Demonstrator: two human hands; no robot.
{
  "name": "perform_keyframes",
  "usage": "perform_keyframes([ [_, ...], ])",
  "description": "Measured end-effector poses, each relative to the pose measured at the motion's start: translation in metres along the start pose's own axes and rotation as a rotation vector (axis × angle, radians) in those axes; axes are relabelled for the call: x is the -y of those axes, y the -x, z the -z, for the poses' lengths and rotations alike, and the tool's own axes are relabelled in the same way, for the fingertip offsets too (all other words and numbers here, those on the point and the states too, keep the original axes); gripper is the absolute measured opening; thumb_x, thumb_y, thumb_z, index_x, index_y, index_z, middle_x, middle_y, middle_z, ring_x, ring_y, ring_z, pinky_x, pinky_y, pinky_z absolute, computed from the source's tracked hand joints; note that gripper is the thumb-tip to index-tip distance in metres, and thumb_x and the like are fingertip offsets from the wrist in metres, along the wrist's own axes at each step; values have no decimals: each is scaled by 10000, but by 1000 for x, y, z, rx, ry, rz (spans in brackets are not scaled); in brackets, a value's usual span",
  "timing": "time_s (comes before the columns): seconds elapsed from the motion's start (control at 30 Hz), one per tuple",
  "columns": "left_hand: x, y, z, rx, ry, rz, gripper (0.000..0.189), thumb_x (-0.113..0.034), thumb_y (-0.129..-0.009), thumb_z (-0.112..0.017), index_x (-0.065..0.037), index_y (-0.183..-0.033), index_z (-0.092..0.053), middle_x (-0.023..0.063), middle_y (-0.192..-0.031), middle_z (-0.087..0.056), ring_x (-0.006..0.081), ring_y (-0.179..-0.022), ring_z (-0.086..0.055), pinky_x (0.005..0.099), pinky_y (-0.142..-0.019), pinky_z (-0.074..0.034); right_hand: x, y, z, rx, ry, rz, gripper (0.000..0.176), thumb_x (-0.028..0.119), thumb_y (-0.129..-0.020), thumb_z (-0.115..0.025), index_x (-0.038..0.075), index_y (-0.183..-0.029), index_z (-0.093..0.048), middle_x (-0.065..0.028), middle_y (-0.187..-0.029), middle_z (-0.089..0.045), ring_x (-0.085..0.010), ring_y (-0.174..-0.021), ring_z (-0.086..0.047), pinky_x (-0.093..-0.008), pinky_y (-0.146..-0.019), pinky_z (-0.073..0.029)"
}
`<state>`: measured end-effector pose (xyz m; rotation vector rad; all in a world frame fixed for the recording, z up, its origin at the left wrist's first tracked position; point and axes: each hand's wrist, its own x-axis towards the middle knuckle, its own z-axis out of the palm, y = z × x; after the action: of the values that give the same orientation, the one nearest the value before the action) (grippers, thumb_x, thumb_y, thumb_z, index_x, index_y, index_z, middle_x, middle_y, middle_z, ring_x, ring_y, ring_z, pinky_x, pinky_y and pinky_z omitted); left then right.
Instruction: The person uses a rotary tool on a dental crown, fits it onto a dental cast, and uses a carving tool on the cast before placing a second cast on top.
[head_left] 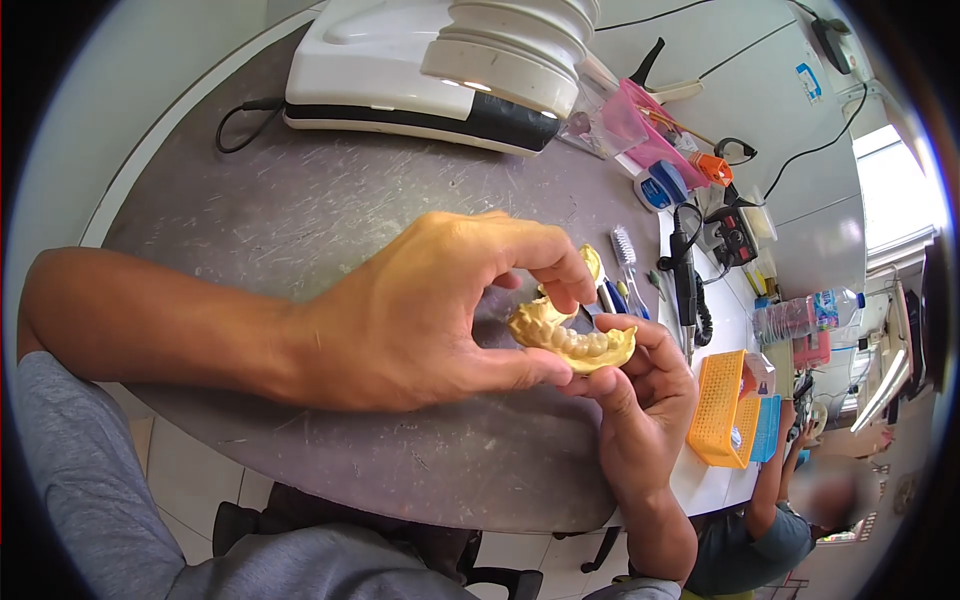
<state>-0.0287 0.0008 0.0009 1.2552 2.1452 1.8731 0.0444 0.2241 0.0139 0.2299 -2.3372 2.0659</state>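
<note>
A yellow plaster dental cast (575,342), a horseshoe row of teeth facing up, sits just right of the frame's centre, held in the air above the edge of the grey bench (300,210). Both hands grasp it. The left hand (420,315) comes in from the left of the frame. Its grip is closed on the cast, with the thumb pressed along the near lower edge and the bent fingers coming down on the far side. The right hand (645,400) rises from the lower right. Its grip is also closed on the cast, with the thumb under it and the fingers wrapped around its right end. A second yellow piece (593,262) shows just behind the left fingertips; I cannot tell whether it is joined to the cast.

Just past the hands, a toothbrush (623,245) with white bristles and some blue-handled tools (610,296) lie on the bench. Beside them on the right, a black handpiece (685,272) with a coiled cord lies on a white surface. An orange basket (718,410) stands near the right hand, touching a blue basket (768,428). A large white machine (400,75) fills the upper centre, and a black cable (235,125) loops at its left end. A pink tray (652,138) lies to the machine's right. A clear plastic bottle (808,313) lies at the right of the frame. Another person (760,535) in a dark shirt sits at the lower right.
</note>
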Motion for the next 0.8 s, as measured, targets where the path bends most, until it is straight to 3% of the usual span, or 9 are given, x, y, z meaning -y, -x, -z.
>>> perform_keyframes([
  [0.03,4,-3,3,-1,0,-2,312,-111,-830,-809,-14,-1090,-666,98,-1127,-675,195,-1051,-648,330,-914,-534,1,0,3,22,-34,-26,399,104,-925,-731,-64,-1239,-552,-184,-1042,-717,-193,-933,-721,-270,-810,-587],
  [0.1,9,-7,7,11,-181,-256,370,-83,-763,-844,-18,-1088,-681,111,-1083,-696,239,-1032,-658,350,-888,-542,0,-2,5,30,-107,-36,395,106,-924,-731,-63,-1232,-551,-184,-1044,-716,-198,-932,-722,-276,-819,-589],
  [0.27,9,-7,7,43,-141,-224,351,-64,-745,-845,-17,-1062,-703,126,-1044,-703,258,-974,-673,351,-866,-552,-2,-1,14,103,-151,-82,388,77,-909,-740,-60,-1216,-545,-180,-1065,-703,-214,-964,-715,-302,-849,-596],
  [0.33,7,-7,7,71,-129,-202,324,-61,-759,-837,-16,-1053,-708,125,-1040,-705,252,-950,-678,348,-858,-556,0,-1,13,68,88,48,396,19,-879,-751,-58,-1208,-546,-181,-1111,-677,-221,-1012,-703,-323,-871,-597],
  [0.43,6,-7,6,80,-37,-133,298,-64,-785,-824,-10,-1053,-706,122,-1036,-706,235,-915,-686,332,-823,-561,-6,-2,14,64,125,235,428,-24,-847,-765,-60,-1214,-547,-174,-1139,-654,-224,-1067,-685,-329,-885,-596],
  [0.57,8,-8,5,98,-53,-166,265,-71,-813,-807,-9,-1049,-705,115,-1024,-706,208,-886,-679,314,-775,-557,-7,-1,17,86,185,236,392,82,-878,-773,-40,-1177,-551,-185,-1145,-647,-216,-1071,-662,-320,-899,-569],
  [0.8,9,-7,5,110,-70,-199,254,-89,-822,-800,-20,-1045,-700,100,-1006,-705,204,-863,-666,312,-768,-549,-8,-5,15,111,225,319,321,-28,-821,-776,-42,-1114,-645,-146,-1098,-658,-187,-1009,-670,-296,-853,-600],
])
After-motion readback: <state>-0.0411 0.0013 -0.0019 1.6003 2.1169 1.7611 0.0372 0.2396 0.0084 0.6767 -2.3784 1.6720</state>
